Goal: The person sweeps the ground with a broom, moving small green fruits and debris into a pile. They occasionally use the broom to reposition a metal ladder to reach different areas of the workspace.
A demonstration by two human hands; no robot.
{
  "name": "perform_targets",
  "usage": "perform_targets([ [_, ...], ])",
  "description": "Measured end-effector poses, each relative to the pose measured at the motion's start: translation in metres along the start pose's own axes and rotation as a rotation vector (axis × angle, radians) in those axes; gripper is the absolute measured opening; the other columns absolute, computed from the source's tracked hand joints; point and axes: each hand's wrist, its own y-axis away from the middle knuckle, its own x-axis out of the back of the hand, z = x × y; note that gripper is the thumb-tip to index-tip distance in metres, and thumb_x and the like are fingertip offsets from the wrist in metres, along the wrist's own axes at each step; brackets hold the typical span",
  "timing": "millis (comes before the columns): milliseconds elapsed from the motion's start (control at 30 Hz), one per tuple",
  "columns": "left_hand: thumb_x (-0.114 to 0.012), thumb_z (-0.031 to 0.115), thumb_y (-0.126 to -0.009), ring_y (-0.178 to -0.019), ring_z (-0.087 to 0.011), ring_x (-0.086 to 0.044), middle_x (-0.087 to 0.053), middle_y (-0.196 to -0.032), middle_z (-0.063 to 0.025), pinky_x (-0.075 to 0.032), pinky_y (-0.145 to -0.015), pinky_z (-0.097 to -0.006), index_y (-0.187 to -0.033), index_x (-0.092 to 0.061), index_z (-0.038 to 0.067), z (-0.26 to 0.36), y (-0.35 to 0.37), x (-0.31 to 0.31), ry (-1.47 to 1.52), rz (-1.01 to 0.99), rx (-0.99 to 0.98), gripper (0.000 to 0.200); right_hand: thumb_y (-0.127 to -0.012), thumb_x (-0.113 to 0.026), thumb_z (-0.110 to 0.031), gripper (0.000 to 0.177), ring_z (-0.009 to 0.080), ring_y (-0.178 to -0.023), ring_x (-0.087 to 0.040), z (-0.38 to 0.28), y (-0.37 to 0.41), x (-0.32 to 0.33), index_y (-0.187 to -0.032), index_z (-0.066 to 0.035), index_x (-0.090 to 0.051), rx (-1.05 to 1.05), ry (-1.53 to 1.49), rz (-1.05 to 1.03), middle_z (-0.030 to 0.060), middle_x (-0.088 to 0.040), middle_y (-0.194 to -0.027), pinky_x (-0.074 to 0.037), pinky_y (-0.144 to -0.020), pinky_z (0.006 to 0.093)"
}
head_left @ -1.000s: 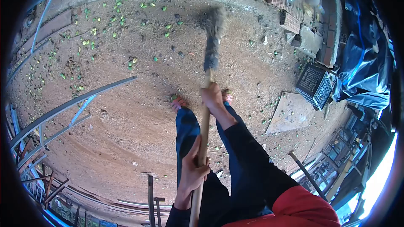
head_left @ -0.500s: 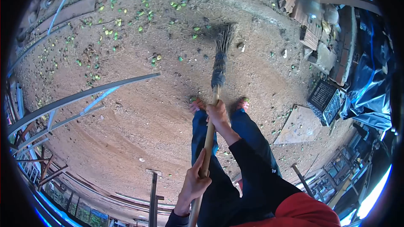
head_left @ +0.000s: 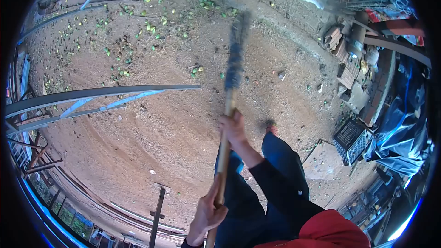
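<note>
A broom with a long wooden handle and dark, bound bristles reaches forward over the dirt ground; its bristle end is smeared by motion. My right hand is wrapped round the handle below the binding. Nearer to my body, my left hand closes on the lower handle, thumb lying along it. Yellow-green fallen fruits or leaves are scattered to the left of the bristles, too small to tell which. One bare foot shows beyond my trouser leg.
A metal frame juts in from the left at about the broom's height in view. To the right are a black plastic crate, a flat board, stacked bricks and tiles, and dark plastic sheeting. A post rises at bottom left.
The broom head has moved slightly left and farther up in view, its bristles now blurred. The view has shifted, and one of the two feet is now hidden. Both hands keep their hold.
</note>
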Motion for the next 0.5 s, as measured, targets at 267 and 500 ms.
perform_targets([
  [267,-0.054,-0.003,-0.071,-0.059,-0.0304,-0.061,-0.051,-0.066,-0.0176,-0.045,-0.056,-0.0358,-0.157,-0.021,0.008,0.005,-0.126,-0.023,-0.156,-0.233,-0.12,0.093,-0.091,-0.057,-0.019,0.011,0.0161,-0.039,-0.048,-0.027,-0.09,0.102,-0.091,-0.013,-0.048,-0.329,0.046,0.194,0.0018,-0.05,-0.06,-0.042,-0.033,0.0325],
  [500,-0.056,-0.001,-0.071,-0.056,-0.0324,-0.058,-0.048,-0.066,-0.0202,-0.046,-0.056,-0.0386,-0.156,-0.026,0.012,0.081,-0.128,0.052,0.055,0.013,0.122,0.091,-0.084,-0.054,-0.009,0.017,0.0192,-0.043,-0.054,-0.067,-0.135,-0.042,-0.099,-0.004,-0.046,-0.252,0.304,-0.056,0.0064,-0.053,-0.064,-0.044,-0.034,0.0345],
])
